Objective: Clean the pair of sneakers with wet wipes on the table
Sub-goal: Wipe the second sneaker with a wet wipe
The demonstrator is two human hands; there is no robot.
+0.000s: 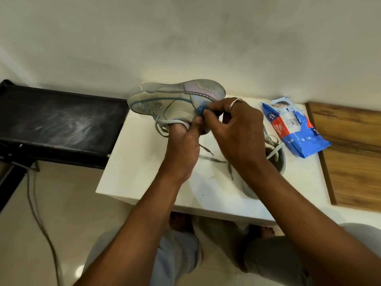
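Observation:
A worn grey-white sneaker (165, 98) with a lilac patch is held above the white table (136, 172), tipped on its side with the sole facing the wall. My left hand (181, 145) grips it from below at the collar. My right hand (231, 129), with a ring on one finger, pinches a bunched blue wipe (201, 109) against the sneaker's side near the heel. The second sneaker (276, 155) lies on the table behind my right wrist, mostly hidden. A blue wet wipes pack (292, 126) lies at the table's back right.
A black bench (57, 120) stands left of the table against the wall. A wooden board (350, 153) adjoins the table on the right. A cable (39, 213) trails over the floor at the left. My knees and feet show below the table edge.

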